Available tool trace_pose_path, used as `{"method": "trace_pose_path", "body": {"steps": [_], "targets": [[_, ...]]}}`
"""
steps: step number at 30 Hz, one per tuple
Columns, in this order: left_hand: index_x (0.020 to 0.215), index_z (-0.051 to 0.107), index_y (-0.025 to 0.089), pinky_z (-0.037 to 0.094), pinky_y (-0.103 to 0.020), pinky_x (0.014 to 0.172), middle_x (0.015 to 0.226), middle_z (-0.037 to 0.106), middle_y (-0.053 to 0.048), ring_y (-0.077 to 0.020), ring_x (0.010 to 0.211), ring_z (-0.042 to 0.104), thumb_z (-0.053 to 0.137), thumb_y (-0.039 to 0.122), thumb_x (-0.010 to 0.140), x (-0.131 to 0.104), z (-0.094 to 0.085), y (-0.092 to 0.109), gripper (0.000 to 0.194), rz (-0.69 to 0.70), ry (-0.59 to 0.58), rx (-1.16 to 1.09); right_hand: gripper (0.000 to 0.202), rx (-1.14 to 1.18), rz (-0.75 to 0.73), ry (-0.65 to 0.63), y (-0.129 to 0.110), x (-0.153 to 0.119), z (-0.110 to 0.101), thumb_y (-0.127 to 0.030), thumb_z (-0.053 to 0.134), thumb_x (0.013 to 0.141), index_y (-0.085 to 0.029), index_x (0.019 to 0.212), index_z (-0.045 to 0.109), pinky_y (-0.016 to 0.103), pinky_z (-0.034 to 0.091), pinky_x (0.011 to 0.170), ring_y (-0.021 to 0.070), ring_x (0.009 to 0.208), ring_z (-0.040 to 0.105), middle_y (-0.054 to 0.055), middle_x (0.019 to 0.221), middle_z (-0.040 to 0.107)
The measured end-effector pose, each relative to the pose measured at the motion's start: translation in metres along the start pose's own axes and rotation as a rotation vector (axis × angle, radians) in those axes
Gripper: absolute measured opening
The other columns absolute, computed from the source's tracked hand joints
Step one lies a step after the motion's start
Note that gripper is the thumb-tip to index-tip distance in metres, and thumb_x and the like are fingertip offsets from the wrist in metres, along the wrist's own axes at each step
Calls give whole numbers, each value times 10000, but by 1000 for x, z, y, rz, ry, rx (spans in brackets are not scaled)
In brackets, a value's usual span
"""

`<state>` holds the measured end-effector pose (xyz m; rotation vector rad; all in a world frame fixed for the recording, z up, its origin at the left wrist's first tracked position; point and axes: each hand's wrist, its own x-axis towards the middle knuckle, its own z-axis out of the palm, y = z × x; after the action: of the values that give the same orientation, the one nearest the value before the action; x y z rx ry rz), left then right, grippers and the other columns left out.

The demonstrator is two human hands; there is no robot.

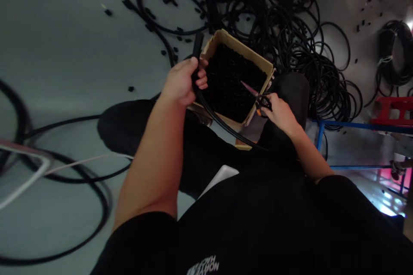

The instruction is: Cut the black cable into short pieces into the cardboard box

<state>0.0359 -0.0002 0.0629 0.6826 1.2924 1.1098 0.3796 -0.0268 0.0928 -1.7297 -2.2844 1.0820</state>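
My left hand [185, 79] is closed around a thick black cable or hose [222, 127], beside the left edge of a cardboard box. A short end of it sticks up past my fingers, while the rest runs down across my lap. In my right hand [279, 111] is a pair of scissors [253, 91], gripped by the dark handles. Their blades point left over the box and look closed. The cardboard box [254, 61] sits between my knees, holding many small black pieces [230, 79]. The scissors and the held cable are apart.
Tangled black cable [267, 13] covers the floor ahead, with small black scraps strewn around. A tied coil [395, 53] lies at far right, above a red stool [392, 111]. A blue metal frame [358, 125] stands on the right. More cable loops [105, 206] lie at left.
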Motion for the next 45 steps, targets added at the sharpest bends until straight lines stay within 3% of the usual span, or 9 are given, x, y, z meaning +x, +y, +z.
{"method": "trace_pose_path", "body": {"steps": [7,11,14,18,23,29,33,37,45], "targets": [[1141,675,242,284,-347,616,850,545,-7,-157,684,378,771,553,1077,2,-4,-4,332,-59,35,46,417,26,8,135,4,52,-34,-257,773,1007,-206,1402,649,524,608,1170,360,1275,801,162,1347,836],[1127,642,242,223,-296,562,863,529,5,-126,630,348,698,481,1134,-3,5,-3,245,-55,18,15,398,233,-30,-19,-2,87,-15,-325,816,981,-208,1324,650,426,621,1029,254,1027,755,19,1013,740],[1101,640,244,231,-263,524,837,520,10,-123,600,351,723,570,1118,-3,12,-4,337,-44,-7,63,516,460,26,-177,-3,100,12,-409,948,887,-210,1244,633,396,622,941,220,950,714,-3,980,693],[1047,653,240,275,-240,511,812,526,10,-117,585,374,786,632,1047,0,11,-12,413,-24,-43,170,666,570,80,-228,4,106,32,-471,1077,760,-223,1191,634,434,635,1070,217,1039,738,24,1084,701],[1061,705,238,330,-255,530,783,537,-1,-138,595,409,734,656,1061,2,6,-27,419,-22,-82,345,743,608,91,-268,10,113,36,-541,1109,728,-233,1207,632,430,634,1102,215,1077,745,24,1124,715],[1113,781,208,485,-317,663,780,606,-33,-210,712,564,662,644,1092,6,2,-39,453,41,-189,572,700,616,164,-228,3,112,32,-612,1111,786,-251,1102,602,316,581,823,150,876,652,-26,956,672],[1258,769,208,590,-354,808,960,742,-78,-259,886,684,695,644,1078,13,3,-46,477,108,-107,617,669,602,228,-287,-4,106,22,-626,1098,854,-245,1028,576,271,399,601,122,706,545,-39,806,609],[1278,756,228,622,-384,933,1156,816,-105,-284,1012,720,750,647,1046,15,6,-51,479,170,-44,671,704,600,247,-282,-7,105,23,-661,1114,831,-252,981,560,251,367,568,114,660,518,-51,757,589],[1340,794,215,613,-422,986,1066,827,-103,-314,986,747,607,703,1137,11,3,-55,561,167,-125,789,757,570,223,-277,-2,107,23,-716,1127,795,-244,975,563,230,332,535,102,638,502,-60,717,576]]}}
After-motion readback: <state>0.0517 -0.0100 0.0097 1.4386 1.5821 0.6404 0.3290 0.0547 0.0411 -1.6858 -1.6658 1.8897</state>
